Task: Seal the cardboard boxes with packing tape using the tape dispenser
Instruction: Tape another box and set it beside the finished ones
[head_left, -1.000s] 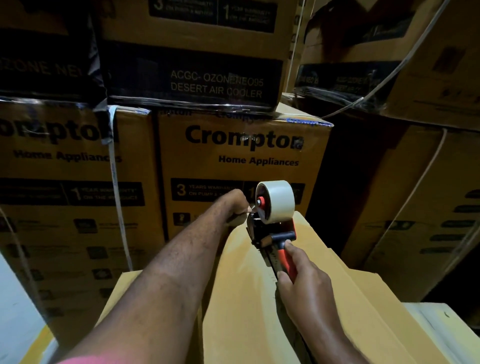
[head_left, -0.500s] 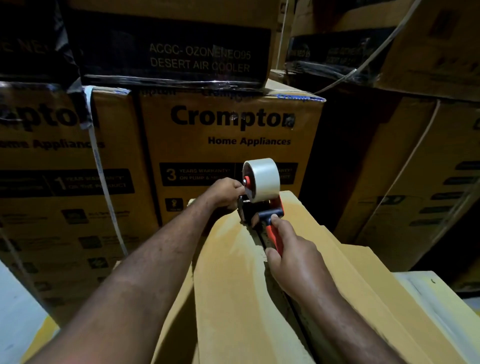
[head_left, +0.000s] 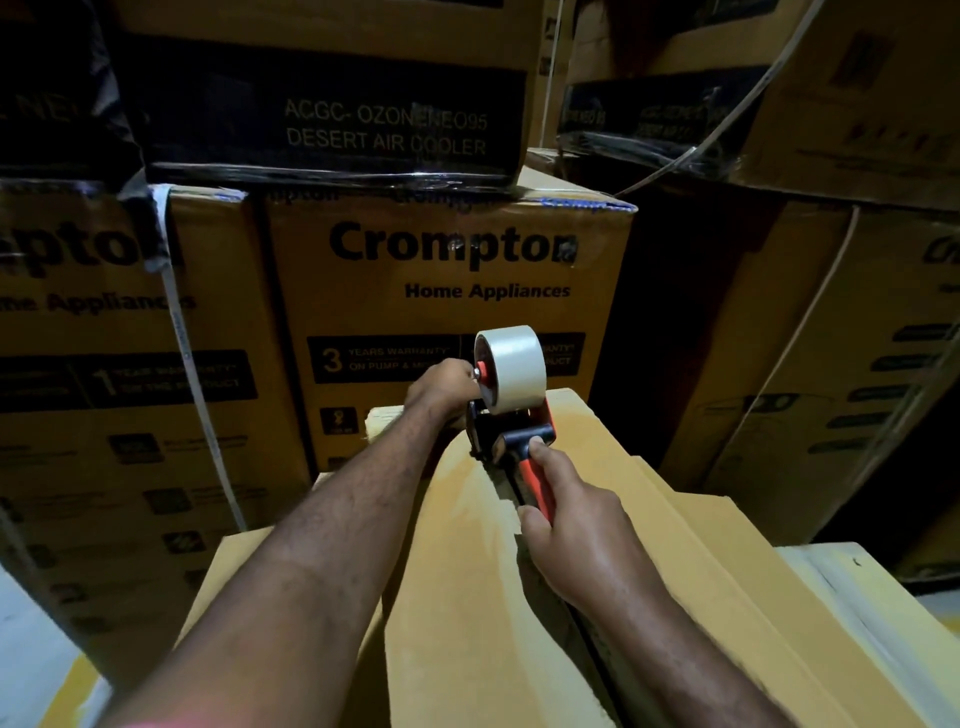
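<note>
As the tape dispenser (head_left: 511, 431) sits at the far end of the centre seam (head_left: 508, 486) on the cardboard box (head_left: 457, 582), the right hand (head_left: 569, 525) grips its red handle and the left hand (head_left: 441, 384) rests by the roll (head_left: 514, 366), its hold impossible to tell; the run appears to be starting, and the next move likely calls for a steady pull back along the seam

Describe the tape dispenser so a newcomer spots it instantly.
Find the printed Crompton box at centre; in front of it lies a plain cardboard box. At that box's far end, on the seam, sits the tape dispenser, its handle gripped by the right hand. It is the only red-and-black thing, topped by a pale tape roll.
</note>
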